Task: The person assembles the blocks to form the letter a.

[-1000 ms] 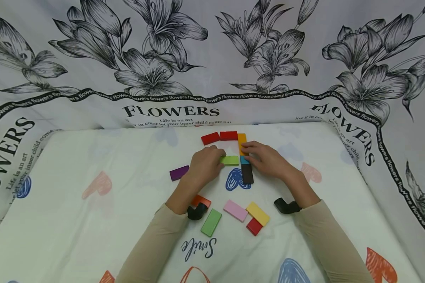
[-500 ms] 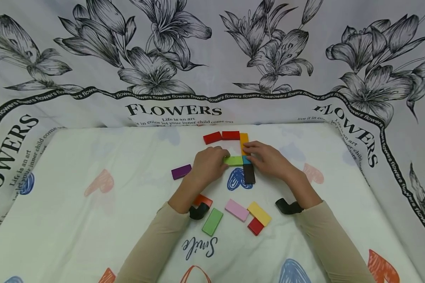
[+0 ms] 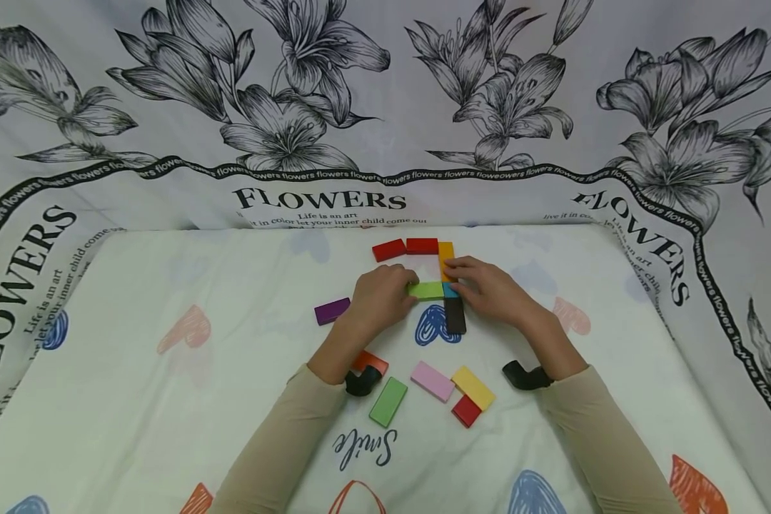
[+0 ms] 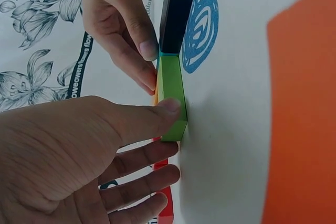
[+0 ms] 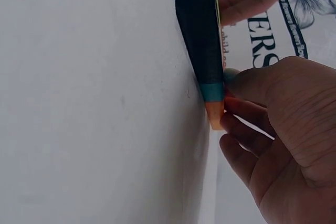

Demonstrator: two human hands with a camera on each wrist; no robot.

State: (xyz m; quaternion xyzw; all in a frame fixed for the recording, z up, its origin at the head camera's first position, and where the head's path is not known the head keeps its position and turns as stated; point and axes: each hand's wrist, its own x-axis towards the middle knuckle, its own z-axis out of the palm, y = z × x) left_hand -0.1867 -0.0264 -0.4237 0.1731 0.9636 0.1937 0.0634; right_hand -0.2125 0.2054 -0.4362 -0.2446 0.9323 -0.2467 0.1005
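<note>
In the head view my left hand [image 3: 385,296] pinches a light green block [image 3: 427,290], with the thumb on its near face and the other fingers beyond it. The block lies sideways, its right end at a small blue block [image 3: 450,290]. My right hand [image 3: 491,289] touches the column from the right: its thumb rests at the blue block and its fingers at the orange block [image 3: 446,255]. A black block [image 3: 455,316] stands below the blue one. Two red blocks [image 3: 422,246] run left from the top of the orange block.
Loose blocks lie nearer me: purple [image 3: 331,311], orange-red [image 3: 370,363], green [image 3: 388,402], pink [image 3: 432,381], yellow [image 3: 473,387] and dark red [image 3: 466,411]. A white cloth [image 3: 244,428] with printed hearts covers the table. A flower-printed sheet [image 3: 398,107] hangs behind.
The light green block has come in against the blue block, closing a thin gap, with my left hand on it. The right hand stays at the column. The whole view drifts slightly right.
</note>
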